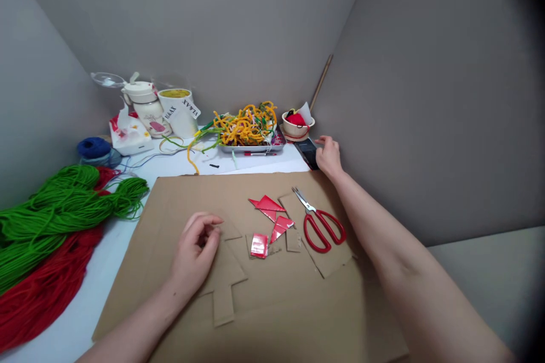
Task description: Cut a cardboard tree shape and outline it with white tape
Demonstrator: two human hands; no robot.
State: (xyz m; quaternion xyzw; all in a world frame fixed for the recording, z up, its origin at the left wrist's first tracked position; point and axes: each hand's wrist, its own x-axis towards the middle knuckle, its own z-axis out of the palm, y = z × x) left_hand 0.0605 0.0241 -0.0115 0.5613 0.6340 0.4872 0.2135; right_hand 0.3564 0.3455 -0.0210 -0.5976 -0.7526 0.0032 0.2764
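Observation:
My left hand point(197, 247) rests over a tree-shaped cardboard cutout point(223, 272), its fingers loosely curled, thumb and forefinger apart, nothing seen between them. Stretched far forward, my right hand point(328, 156) is at the right edge of a dark phone point(307, 153); its fingers are bent but apart, and whether they touch the phone is unclear. Red-handled scissors point(317, 218) lie on a loose cardboard piece point(326, 261), blades pointing away. Left of them are red triangular scraps point(267, 204) and a small red square point(259, 245).
A large cardboard sheet point(179, 193) covers the near table. Green yarn point(55, 198) and red yarn point(51, 289) lie left. Behind stand a tray of yarn scraps point(251, 148), a bowl point(292, 127), a bottle point(149, 113), a cup point(183, 125) and a tissue pack point(130, 136).

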